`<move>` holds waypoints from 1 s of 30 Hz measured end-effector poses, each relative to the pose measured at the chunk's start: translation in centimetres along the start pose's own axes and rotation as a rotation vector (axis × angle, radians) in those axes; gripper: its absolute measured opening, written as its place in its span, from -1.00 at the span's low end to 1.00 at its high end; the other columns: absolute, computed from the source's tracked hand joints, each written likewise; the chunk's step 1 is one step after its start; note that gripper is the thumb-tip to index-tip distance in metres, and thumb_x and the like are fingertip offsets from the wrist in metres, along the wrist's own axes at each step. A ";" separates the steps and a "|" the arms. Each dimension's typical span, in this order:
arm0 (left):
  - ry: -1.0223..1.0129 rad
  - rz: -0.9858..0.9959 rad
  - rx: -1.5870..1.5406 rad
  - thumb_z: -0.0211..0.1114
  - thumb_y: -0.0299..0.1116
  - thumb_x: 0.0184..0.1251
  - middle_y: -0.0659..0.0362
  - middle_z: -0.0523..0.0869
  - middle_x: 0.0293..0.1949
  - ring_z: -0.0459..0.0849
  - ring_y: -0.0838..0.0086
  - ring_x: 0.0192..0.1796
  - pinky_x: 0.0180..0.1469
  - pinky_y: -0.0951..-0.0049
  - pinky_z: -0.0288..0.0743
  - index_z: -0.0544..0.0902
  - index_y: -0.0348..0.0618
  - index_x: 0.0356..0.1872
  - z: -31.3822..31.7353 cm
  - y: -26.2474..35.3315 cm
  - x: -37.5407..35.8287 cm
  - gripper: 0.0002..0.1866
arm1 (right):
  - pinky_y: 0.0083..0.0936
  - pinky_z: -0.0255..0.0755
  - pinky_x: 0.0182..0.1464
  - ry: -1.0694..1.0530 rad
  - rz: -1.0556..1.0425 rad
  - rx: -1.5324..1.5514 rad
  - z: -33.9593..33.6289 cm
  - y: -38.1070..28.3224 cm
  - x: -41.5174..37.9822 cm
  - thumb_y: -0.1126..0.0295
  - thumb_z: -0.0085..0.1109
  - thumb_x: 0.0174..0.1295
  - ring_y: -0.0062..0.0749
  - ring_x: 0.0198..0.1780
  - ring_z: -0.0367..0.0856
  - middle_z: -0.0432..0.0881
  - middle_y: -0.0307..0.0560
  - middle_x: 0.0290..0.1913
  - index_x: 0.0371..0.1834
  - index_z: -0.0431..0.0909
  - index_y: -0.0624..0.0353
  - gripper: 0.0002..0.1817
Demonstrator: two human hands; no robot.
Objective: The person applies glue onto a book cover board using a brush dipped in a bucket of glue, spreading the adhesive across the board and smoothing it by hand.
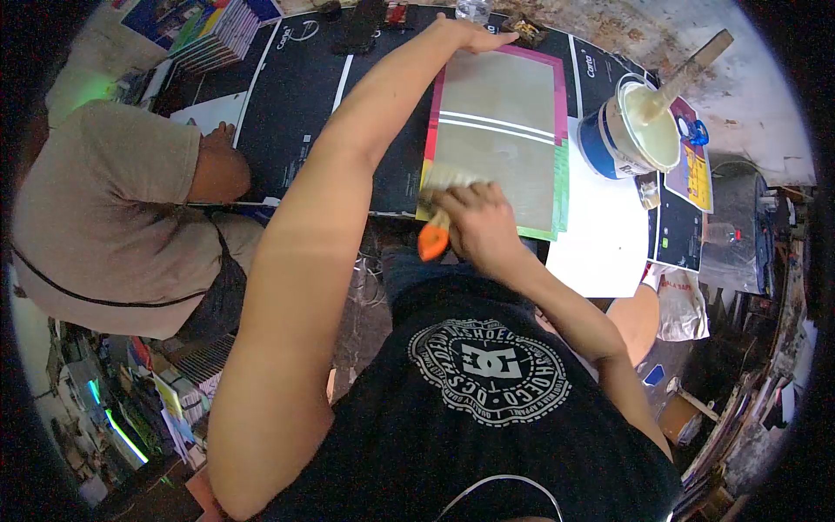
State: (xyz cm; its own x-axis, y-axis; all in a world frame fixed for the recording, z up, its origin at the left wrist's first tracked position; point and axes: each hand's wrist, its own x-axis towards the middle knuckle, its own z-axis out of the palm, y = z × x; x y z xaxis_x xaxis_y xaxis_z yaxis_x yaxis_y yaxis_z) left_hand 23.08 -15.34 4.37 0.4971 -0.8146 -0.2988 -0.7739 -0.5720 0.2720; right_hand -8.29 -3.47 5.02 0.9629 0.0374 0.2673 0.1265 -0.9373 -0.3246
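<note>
My right hand (487, 222) is closed around a wide brush with an orange handle tip (433, 242). The pale bristles (457, 178), smeared by motion, are over the near left part of a grey sheet (500, 170). Pink, green and yellow borders edge this sheet, and a pair of white stripes crosses its middle. At the sheet's far edge lies my left hand (474, 36), thumb stretched out to the right and apart from the other fingers; it holds nothing visible.
A tub (604, 139) of cream-coloured paste stands to the right, a coated wooden stick (691, 70) leaning in it. White paper (600, 235) lies beneath. Another person (130, 209) sits at the left by the black table (291, 130). Stacked books (213, 35) are at the far left.
</note>
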 end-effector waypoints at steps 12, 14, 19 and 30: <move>-0.128 -0.027 0.118 -0.56 0.58 0.17 0.06 0.19 0.48 0.07 0.10 0.53 0.41 -0.35 -0.42 0.25 0.20 0.45 -1.0 0.9 -0.1 -0.02 | -0.23 0.36 -0.01 0.261 0.041 -0.122 1.4 2.6 3.8 0.40 0.23 -0.05 -0.18 -0.06 0.56 0.63 -0.07 -0.20 -0.04 0.59 0.07 -0.60; -0.102 -0.047 0.109 -0.56 0.58 0.17 0.11 0.23 0.47 0.09 0.14 0.53 0.43 -0.32 -0.45 0.25 0.19 0.45 -0.8 0.7 -0.3 -0.01 | -0.25 0.36 -0.03 0.147 0.000 -0.083 2.4 -0.1 1.9 0.40 0.24 -0.07 -0.20 -0.09 0.56 0.63 -0.09 -0.22 -0.02 0.58 0.06 -0.57; -0.130 -0.025 0.078 -0.53 0.59 0.17 0.06 0.20 0.48 0.04 0.14 0.54 0.45 -0.26 -0.48 0.29 0.16 0.43 -1.0 1.1 -1.0 -0.01 | -0.29 0.36 -0.03 -0.052 -0.084 0.291 -2.8 -1.5 -1.5 0.41 0.21 -0.04 -0.20 -0.10 0.58 0.64 -0.09 -0.14 -0.06 0.59 0.11 -0.61; -0.171 -0.068 0.044 -0.49 0.62 0.13 0.02 0.22 0.46 0.07 0.12 0.53 0.44 -0.29 -0.46 0.37 0.10 0.39 -0.8 1.1 -1.2 0.03 | -0.27 0.32 0.04 -0.123 -0.018 0.050 -3.1 4.9 -3.0 0.38 0.16 0.07 -0.20 -0.01 0.56 0.65 -0.17 0.02 -0.07 0.64 -0.02 -0.69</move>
State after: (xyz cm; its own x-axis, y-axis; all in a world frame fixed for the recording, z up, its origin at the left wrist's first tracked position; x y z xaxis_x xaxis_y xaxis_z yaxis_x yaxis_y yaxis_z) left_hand 21.98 -15.09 5.70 0.4777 -0.7442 -0.4669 -0.7592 -0.6171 0.2068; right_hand -11.33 -9.24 5.38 0.9819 0.0989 0.1616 0.1528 -0.9177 -0.3667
